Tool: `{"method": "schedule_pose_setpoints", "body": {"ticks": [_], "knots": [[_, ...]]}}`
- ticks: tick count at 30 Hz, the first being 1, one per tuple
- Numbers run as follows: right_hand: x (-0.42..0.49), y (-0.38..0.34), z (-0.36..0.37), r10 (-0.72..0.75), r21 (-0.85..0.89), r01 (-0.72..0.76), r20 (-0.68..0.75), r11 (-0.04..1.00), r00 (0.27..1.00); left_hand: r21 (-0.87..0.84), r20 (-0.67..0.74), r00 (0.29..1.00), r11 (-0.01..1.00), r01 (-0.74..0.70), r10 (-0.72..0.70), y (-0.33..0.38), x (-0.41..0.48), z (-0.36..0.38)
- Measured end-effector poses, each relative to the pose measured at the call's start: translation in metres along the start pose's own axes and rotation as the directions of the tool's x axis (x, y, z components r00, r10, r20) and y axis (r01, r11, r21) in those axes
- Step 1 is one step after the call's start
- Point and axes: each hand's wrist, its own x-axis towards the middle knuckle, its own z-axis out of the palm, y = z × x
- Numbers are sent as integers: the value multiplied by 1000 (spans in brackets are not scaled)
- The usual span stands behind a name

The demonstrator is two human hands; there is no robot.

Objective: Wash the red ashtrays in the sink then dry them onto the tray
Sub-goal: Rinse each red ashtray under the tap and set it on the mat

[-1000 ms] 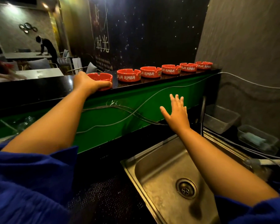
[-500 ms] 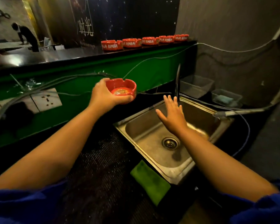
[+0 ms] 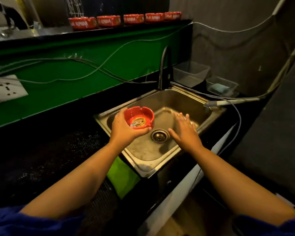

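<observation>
My left hand (image 3: pixel 124 129) grips a red ashtray (image 3: pixel 140 117) from its near side and holds it upright over the left part of the steel sink (image 3: pixel 191 97). Ash and dirt lie in the ashtray's bottom. My right hand (image 3: pixel 186 132) hovers over the sink's right half, fingers spread and straight, holding nothing. The drain (image 3: pixel 159 136) lies between my hands. Several more red ashtrays (image 3: pixel 107 21) stand in a row on the high dark counter at the back. A black tap (image 3: pixel 165 65) rises behind the sink.
A green cloth (image 3: pixel 123 176) lies on the dark mat (image 3: pixel 58 159) left of the sink's near corner. Two clear plastic tubs (image 3: pixel 191 72) stand behind the sink at right, one holding a blue sponge (image 3: pixel 219 86). Cables run along the green wall (image 3: pixel 66 86), beside a socket (image 3: pixel 7 88).
My left hand has brought the ashtray down from the counter to over the sink. My right hand has dropped lower into the basin. My view has tilted downward.
</observation>
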Motion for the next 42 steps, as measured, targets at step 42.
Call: {"method": "schedule_pose_setpoints", "body": {"ticks": [42], "knots": [[437, 157, 51, -76, 643, -52, 170, 764, 983, 73, -580, 727, 865, 496, -367, -37, 108, 165]]}}
